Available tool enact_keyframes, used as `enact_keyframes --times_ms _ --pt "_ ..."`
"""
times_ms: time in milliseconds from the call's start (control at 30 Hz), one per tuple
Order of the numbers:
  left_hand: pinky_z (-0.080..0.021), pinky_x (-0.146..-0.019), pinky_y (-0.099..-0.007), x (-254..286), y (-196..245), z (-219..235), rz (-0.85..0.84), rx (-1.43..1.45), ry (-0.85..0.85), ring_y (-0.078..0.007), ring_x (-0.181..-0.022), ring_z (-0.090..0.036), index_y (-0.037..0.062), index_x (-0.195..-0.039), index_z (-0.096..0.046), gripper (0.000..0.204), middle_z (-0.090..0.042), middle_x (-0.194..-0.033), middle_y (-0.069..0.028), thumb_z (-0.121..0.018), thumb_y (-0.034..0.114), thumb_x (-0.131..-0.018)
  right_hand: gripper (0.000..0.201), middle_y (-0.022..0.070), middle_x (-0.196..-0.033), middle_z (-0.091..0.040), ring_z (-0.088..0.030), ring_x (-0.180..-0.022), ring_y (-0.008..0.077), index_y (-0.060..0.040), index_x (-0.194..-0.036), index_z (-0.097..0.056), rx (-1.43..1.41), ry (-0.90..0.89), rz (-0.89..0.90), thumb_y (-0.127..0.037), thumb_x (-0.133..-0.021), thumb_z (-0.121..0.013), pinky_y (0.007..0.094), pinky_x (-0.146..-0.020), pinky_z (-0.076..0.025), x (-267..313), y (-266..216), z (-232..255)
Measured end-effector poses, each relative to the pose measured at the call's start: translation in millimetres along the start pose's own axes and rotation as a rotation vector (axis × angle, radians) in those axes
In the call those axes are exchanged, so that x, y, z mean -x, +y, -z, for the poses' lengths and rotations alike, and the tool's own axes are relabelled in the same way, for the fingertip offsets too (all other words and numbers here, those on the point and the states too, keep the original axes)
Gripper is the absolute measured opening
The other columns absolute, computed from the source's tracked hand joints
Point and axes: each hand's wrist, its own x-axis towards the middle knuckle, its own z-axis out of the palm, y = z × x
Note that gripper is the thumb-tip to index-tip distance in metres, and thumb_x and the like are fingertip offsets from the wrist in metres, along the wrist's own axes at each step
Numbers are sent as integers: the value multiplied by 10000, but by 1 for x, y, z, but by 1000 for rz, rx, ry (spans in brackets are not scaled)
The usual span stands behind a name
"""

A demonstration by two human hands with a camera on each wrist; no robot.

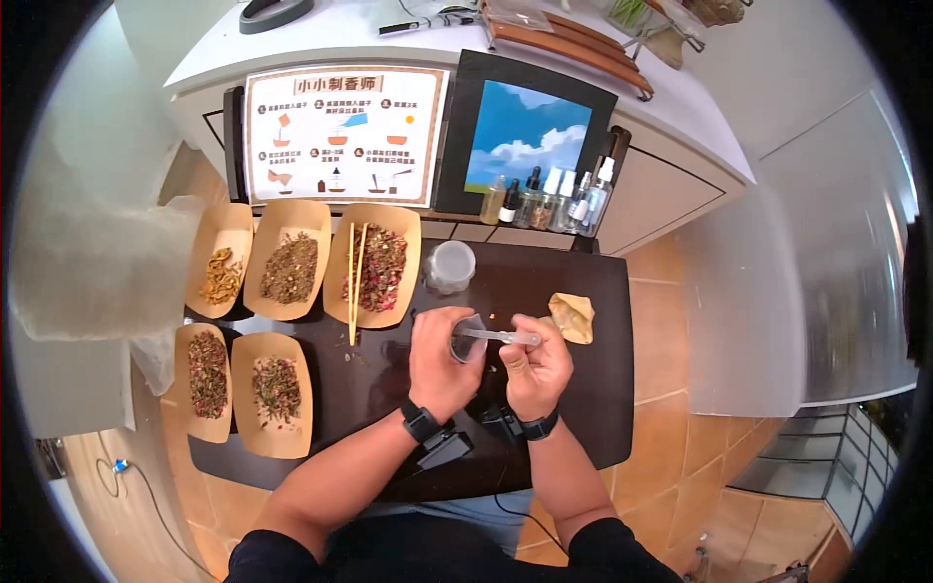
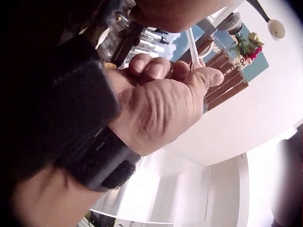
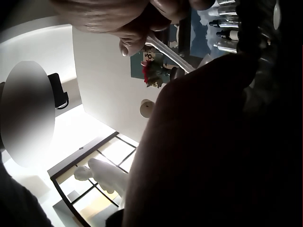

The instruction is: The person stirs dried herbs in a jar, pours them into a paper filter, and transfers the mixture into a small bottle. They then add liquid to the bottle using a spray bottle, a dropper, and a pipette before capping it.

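Note:
In the head view, my left hand [image 1: 439, 361] grips a small clear cup [image 1: 465, 345] near the middle of the dark table, its mouth tilted toward the right. My right hand [image 1: 540, 371] pinches a translucent plastic dropper [image 1: 501, 336] by its thick end, and the thin end overlaps the cup's mouth. The left wrist view shows the right thumb and fingers around the dropper [image 2: 193, 47]. Part of the dropper [image 3: 173, 54] also appears between both hands in the right wrist view. The palm side of the left hand is hidden.
Paper trays [image 1: 277, 447] of dried herbs stand left, one with chopsticks [image 1: 358, 282] across it. A lidded clear jar [image 1: 450, 267] sits behind the cup, a crumpled paper piece [image 1: 571, 319] to the right. Small bottles [image 1: 539, 204] line the back beside an instruction sheet [image 1: 340, 136].

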Motion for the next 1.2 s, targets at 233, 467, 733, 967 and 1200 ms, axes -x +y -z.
enact_keyframes --times_ms 233,467,733,967,1200 --pt "-486 -927 -440 0 1 1 38 26 -12 -380 -1046 -602 41 -1120 -635 428 -653 -1075 -152 -762 -26 -717 208 74 -790 -654 -572 -696 122 21 -945 -729 243 -99 148 -181 -944 -775 257 -639 -449 -5 5 13" --pt "-485 -932 -438 0 1 1 34 19 -16 -379 -1060 -596 47 -1130 -635 438 -654 -1082 -148 -771 -19 -719 225 74 -823 -655 -567 -708 124 30 -974 -719 160 -87 137 -185 -944 -776 258 -636 -444 -6 8 9" --pt "-498 -932 -439 1 -2 2 48 13 -32 -369 -1067 -615 52 -1139 -631 436 -666 -1104 -141 -772 -23 -733 251 38 -848 -595 -518 -722 103 39 -1066 -687 145 -71 52 -188 -974 -744 245 -632 -417 0 15 10" --pt "-461 -1082 -471 0 -4 0 117 127 -11 -361 -1158 -642 52 -1143 -599 436 -678 -1199 -144 -777 -17 -751 332 54 -855 -570 -480 -593 67 60 -1073 -649 96 -88 207 -268 -1023 -675 214 -502 -357 5 24 15" --pt "-376 -1164 -557 -2 -5 4 4 119 -6 -388 -1219 -616 64 -1122 -589 425 -653 -1270 -158 -777 -23 -751 310 107 -765 -640 -588 -619 181 22 -1017 -691 216 -174 289 -286 -988 -717 273 -565 -448 5 17 16"
